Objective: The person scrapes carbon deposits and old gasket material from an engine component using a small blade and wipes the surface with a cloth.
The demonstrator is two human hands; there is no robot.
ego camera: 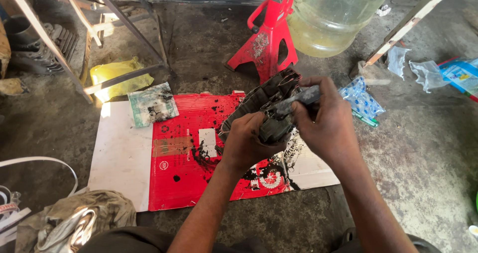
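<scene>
My left hand (249, 141) grips the near end of a dark, greasy engine casing (266, 96), held tilted above a flattened red and white cardboard sheet (184, 153). My right hand (326, 121) is closed on a grey, dirt-caked tool (298, 99), possibly a brush, whose end lies against the casing's upper side. Black oil stains spot the cardboard under both hands. The tool's working end is hidden behind the casing and my fingers.
A red jack stand (266, 36) and a large clear water jug (331, 14) stand at the back. A dirty sachet (152, 103) and yellow bag (114, 73) lie left, by a metal frame (124, 31). Plastic wrappers (361, 98) lie right; rags (82, 218) near left.
</scene>
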